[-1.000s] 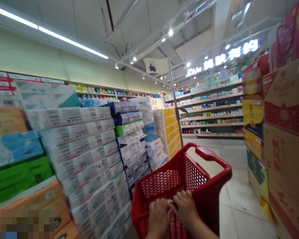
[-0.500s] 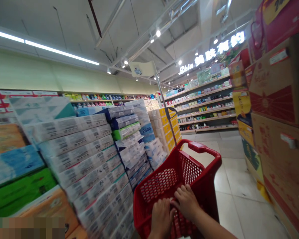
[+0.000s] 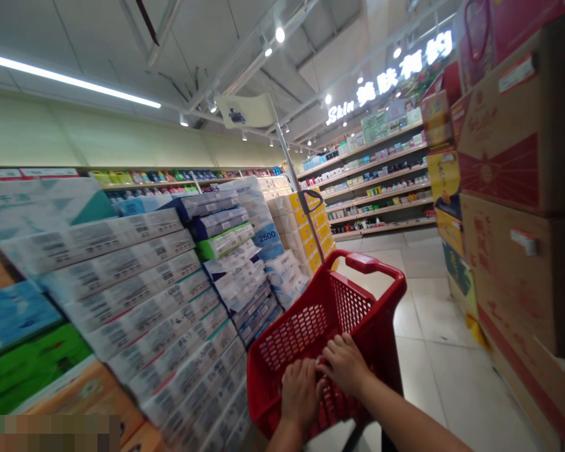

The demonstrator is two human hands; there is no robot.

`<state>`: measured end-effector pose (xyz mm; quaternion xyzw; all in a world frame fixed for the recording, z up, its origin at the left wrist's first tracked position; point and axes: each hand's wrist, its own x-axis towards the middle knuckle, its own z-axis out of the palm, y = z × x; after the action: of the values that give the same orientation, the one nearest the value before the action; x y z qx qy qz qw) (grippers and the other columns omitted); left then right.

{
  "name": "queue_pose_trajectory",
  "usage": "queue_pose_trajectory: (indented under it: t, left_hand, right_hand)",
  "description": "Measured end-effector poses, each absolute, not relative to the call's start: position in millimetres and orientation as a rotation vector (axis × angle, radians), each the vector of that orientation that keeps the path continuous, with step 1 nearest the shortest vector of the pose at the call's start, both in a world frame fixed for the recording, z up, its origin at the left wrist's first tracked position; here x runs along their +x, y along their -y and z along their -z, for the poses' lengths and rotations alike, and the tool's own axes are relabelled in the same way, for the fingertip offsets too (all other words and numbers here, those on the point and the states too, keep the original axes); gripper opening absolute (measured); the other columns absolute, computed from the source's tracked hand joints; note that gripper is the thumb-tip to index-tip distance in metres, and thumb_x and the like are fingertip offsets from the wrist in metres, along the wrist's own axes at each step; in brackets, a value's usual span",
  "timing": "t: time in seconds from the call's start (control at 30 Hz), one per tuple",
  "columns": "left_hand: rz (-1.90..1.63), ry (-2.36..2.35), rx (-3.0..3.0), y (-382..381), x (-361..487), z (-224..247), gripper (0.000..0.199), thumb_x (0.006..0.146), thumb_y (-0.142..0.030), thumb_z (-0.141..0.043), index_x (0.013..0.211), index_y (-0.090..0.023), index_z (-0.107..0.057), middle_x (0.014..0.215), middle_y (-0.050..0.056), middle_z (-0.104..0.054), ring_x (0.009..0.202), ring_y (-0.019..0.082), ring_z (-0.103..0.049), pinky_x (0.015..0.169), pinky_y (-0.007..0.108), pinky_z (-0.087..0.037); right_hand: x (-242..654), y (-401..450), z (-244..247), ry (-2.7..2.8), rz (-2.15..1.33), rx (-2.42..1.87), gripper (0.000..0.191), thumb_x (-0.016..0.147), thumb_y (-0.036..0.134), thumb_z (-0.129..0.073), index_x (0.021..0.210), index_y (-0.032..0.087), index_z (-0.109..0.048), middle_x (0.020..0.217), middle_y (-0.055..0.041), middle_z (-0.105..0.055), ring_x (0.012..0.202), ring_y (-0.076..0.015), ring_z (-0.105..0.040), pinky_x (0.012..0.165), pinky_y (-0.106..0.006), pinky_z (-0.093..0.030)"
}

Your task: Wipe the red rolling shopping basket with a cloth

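A red shopping cart (image 3: pixel 371 351) with a perforated basket stands before me at the lower middle. My left hand (image 3: pixel 302 390) curls its fingers over the cart's near edge. Close beside it on the right, my right hand (image 3: pixel 346 364) is wrapped round the same edge. Both hands hide the part that they grip. From the cart's far side a metal pole rises, bearing a pale flag (image 3: pixel 247 111).
High stacks of packaged tissue (image 3: pixel 169 301) line the left, close to the cart. Brown cartons (image 3: pixel 503 263) are piled at the right. Tiled floor (image 3: pixel 433 326) runs between them towards product shelves (image 3: pixel 386 182) at the back.
The tissue stacks and cartons have shifted left and appear slightly larger in view. The cart and both hands sit a little further left and higher, with the grip unchanged.
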<state>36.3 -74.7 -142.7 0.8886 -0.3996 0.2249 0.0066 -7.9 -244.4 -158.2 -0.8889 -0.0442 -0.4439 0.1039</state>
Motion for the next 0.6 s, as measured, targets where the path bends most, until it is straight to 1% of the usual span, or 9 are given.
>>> queue_pose_trajectory:
  t: [0.07,0.1,0.17,0.23,0.3,0.37,0.5,0.6]
  left_hand:
    - [-0.769,1.186,2.788,76.3,34.6,149.8,0.035,0.094,-0.044,-0.043,0.117,-0.023,-0.059,0.111,0.005,-0.064,0.096,0.022,-0.056,0.087,0.038,-0.04]
    - [-0.75,1.151,2.817,79.2,33.7,149.1,0.036,0.095,-0.043,-0.04,0.118,-0.022,-0.059,0.11,0.006,-0.064,0.096,0.022,-0.057,0.086,0.037,-0.04]
    - [-0.613,1.1,2.899,87.5,32.1,139.9,0.038,0.099,-0.039,-0.03,0.11,-0.021,-0.062,0.104,0.006,-0.066,0.093,0.021,-0.059,0.082,0.035,-0.041]
    - [-0.424,1.059,2.969,96.1,30.6,125.2,0.047,0.1,-0.037,-0.02,0.098,-0.021,-0.064,0.095,0.005,-0.068,0.089,0.019,-0.061,0.078,0.032,-0.041]
    - [-0.299,1.033,2.999,101.1,28.7,113.1,0.051,0.101,-0.038,-0.015,0.094,-0.021,-0.063,0.091,0.004,-0.068,0.087,0.018,-0.062,0.076,0.031,-0.041]
    - [-0.285,1.08,2.983,101.6,25.8,108.9,0.049,0.1,-0.041,-0.018,0.097,-0.021,-0.063,0.094,0.005,-0.068,0.09,0.019,-0.062,0.077,0.031,-0.042]
    - [-0.427,1.212,2.891,100.7,20.0,118.0,0.036,0.097,-0.043,-0.034,0.111,-0.022,-0.059,0.107,0.007,-0.065,0.1,0.023,-0.058,0.084,0.035,-0.042]
    - [-0.35,1.166,2.907,109.2,17.9,122.1,0.037,0.099,-0.041,-0.029,0.108,-0.021,-0.058,0.103,0.006,-0.066,0.094,0.022,-0.061,0.081,0.034,-0.044]
  right_hand:
    - [-9.6,246.1,158.0,0.14,1.301,-2.62,0.023,0.085,0.044,-0.067,0.079,0.023,-0.058,0.08,0.0012,-0.06,0.084,-0.0183,-0.046,0.091,-0.035,-0.023]
    - [-10.7,247.1,157.7,0.145,1.293,-2.628,0.023,0.085,0.043,-0.066,0.079,0.023,-0.058,0.08,0.0009,-0.061,0.084,-0.0182,-0.046,0.09,-0.035,-0.023]
    - [-13.4,249.6,156.8,0.152,1.263,-2.652,0.023,0.085,0.042,-0.066,0.077,0.022,-0.057,0.08,0.0001,-0.061,0.084,-0.0182,-0.046,0.09,-0.035,-0.024]
    - [-16.8,253.0,155.2,0.167,1.222,-2.666,0.02,0.084,0.039,-0.064,0.077,0.022,-0.057,0.081,-0.0002,-0.061,0.085,-0.0183,-0.046,0.089,-0.035,-0.024]
    - [-20.4,257.4,153.1,0.202,1.183,-2.67,0.015,0.085,0.036,-0.062,0.079,0.022,-0.059,0.083,-0.0003,-0.061,0.086,-0.0183,-0.047,0.089,-0.035,-0.024]
    - [-23.6,262.8,151.0,0.253,1.147,-2.677,0.011,0.085,0.034,-0.061,0.084,0.022,-0.06,0.085,-0.0004,-0.062,0.088,-0.0181,-0.048,0.089,-0.035,-0.025]
    - [-28.1,272.6,148.6,0.281,1.11,-2.728,0.014,0.087,0.036,-0.062,0.088,0.023,-0.062,0.087,-0.0008,-0.062,0.089,-0.018,-0.048,0.09,-0.035,-0.025]
    - [-32.6,276.4,148.9,0.226,1.115,-2.74,0.012,0.085,0.035,-0.064,0.088,0.023,-0.062,0.087,-0.0006,-0.062,0.088,-0.0183,-0.048,0.09,-0.035,-0.025]
